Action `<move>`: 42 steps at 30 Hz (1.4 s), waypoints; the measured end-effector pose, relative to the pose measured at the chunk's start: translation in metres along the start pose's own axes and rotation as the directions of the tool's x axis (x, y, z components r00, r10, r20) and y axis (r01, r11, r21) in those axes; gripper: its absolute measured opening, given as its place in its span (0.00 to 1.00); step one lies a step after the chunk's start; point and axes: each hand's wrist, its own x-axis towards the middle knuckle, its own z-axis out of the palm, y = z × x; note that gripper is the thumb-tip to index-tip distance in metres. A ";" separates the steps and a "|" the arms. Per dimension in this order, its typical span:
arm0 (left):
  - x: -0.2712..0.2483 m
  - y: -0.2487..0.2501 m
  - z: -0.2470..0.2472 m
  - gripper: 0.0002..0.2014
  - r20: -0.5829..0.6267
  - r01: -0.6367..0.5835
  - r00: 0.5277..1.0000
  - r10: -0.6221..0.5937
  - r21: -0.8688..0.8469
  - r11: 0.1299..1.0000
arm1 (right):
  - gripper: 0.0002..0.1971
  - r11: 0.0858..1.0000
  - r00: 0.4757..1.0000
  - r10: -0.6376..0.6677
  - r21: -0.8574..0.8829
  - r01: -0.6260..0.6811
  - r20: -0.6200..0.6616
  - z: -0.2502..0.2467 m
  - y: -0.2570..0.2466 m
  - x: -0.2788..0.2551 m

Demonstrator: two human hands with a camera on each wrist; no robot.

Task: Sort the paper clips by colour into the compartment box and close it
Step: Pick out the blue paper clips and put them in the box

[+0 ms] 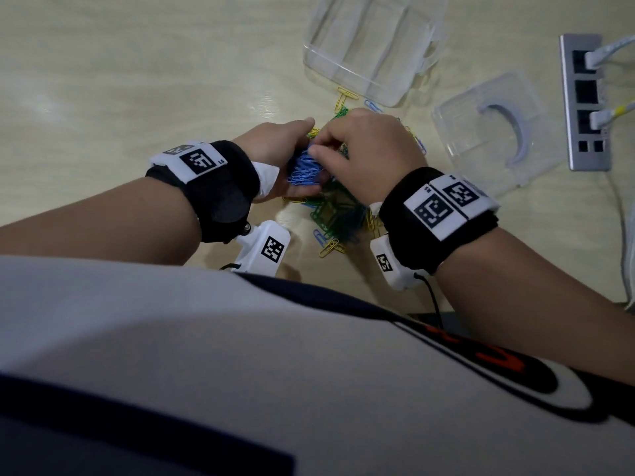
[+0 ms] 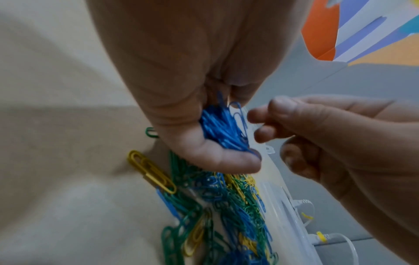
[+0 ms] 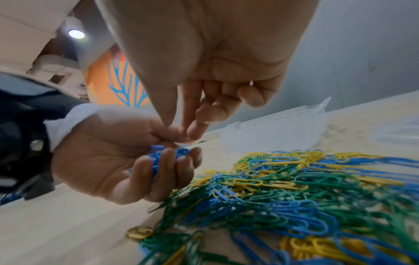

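Note:
My left hand point(image 1: 281, 159) lies palm up and grips a bunch of blue paper clips point(image 1: 305, 168), seen close in the left wrist view as blue paper clips point(image 2: 224, 129) under its curled fingers point(image 3: 167, 161). My right hand point(image 1: 360, 149) reaches in from the right. Its thumb and forefinger tips point(image 3: 192, 131) come together at the top of the bunch, beside one upright blue clip point(image 2: 237, 113). Whether they pinch that clip is hidden. A mixed pile of green, blue and yellow clips point(image 3: 294, 193) lies on the table below both hands point(image 1: 338, 211). The clear compartment box point(image 1: 371, 46) stands open beyond.
A second clear plastic container point(image 1: 488, 132) with a curved insert lies to the right of my hands. A grey power strip point(image 1: 584, 101) with plugged cables sits at the far right. Loose yellow clips point(image 1: 345, 94) lie near the box. The pale wooden table point(image 1: 137, 80) stretches left.

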 end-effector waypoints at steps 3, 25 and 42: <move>0.000 -0.001 -0.003 0.21 0.038 0.022 0.999 -0.025 0.056 0.998 | 0.09 0.998 0.997 0.059 0.009 -0.059 -0.051 0.002 0.011 0.002; -0.001 0.002 -0.006 0.24 0.002 -0.013 1.000 0.013 0.119 0.993 | 0.03 0.995 0.998 0.049 0.088 -0.046 -0.036 -0.002 0.016 -0.001; -0.002 -0.002 -0.006 0.22 0.028 -0.019 0.999 0.019 0.021 1.000 | 0.06 0.943 0.994 0.051 0.333 -0.017 -0.092 0.004 0.010 0.010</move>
